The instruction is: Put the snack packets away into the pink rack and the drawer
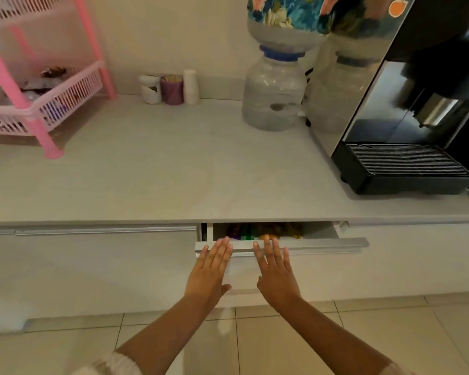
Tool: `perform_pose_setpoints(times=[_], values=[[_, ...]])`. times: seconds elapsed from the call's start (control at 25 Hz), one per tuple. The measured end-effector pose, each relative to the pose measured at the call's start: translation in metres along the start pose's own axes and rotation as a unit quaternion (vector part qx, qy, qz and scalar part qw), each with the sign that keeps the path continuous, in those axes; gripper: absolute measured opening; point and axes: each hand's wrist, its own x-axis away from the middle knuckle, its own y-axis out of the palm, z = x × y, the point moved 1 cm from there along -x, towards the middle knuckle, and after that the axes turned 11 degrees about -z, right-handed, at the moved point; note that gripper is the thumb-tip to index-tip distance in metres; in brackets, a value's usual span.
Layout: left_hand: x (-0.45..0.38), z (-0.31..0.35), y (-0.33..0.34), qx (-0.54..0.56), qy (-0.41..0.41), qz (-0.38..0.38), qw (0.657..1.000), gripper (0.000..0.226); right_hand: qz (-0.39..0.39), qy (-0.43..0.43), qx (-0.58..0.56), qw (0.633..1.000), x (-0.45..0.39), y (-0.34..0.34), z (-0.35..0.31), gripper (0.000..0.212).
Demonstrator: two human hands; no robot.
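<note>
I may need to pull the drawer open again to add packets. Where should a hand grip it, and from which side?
Grip the long handle strip along the top edge of the drawer front, coming from above and in front. The drawer stands slightly open, so fingers can probably hook over that lip, right of both flat hands.
</note>
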Motion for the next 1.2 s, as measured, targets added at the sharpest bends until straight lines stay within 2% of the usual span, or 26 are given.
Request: perform_pose_setpoints(times=[0.2,0.32,0.44,0.64,0.76,0.88,1.04,1.2], values=[[-0.038,-0.012,-0.018,-0.065,-0.042,-0.017,0.997,0.091,0.012,-0.032,-0.01,0.999,-0.048,-0.003,0.009,0.091],[-0.045,-0.018,-0.014,-0.095,-0.046,-0.029,0.994,0.088,0.045,-0.054,0.032,0.997,-0.054,0.006,0.011,0.096],[-0.045,-0.024,-0.006,-0.098,-0.059,-0.027,0.993,0.081,0.029,-0.032,-0.017,0.999,-0.055,0.012,0.015,0.096],[-0.049,-0.027,0.002,-0.145,-0.074,-0.027,0.986,0.077,0.012,-0.053,0.001,0.999,-0.06,0.021,0.021,0.086],[-0.05,-0.025,0.003,-0.13,-0.071,-0.021,0.989,0.077,0.001,-0.048,-0.015,0.999,-0.062,0.02,0.018,0.087],[-0.046,-0.027,0.003,-0.107,-0.054,-0.011,0.993,0.077,0.037,-0.041,-0.006,0.998,-0.055,0.015,0.007,0.092],[-0.032,-0.038,0.003,-0.062,-0.035,0.019,0.997,0.086,-0.002,-0.071,-0.003,0.997,-0.038,0.007,-0.014,0.092],[-0.013,-0.058,-0.009,-0.037,-0.051,0.123,0.99,0.095,0.055,-0.057,0.007,0.997,-0.027,-0.007,-0.034,0.089]])
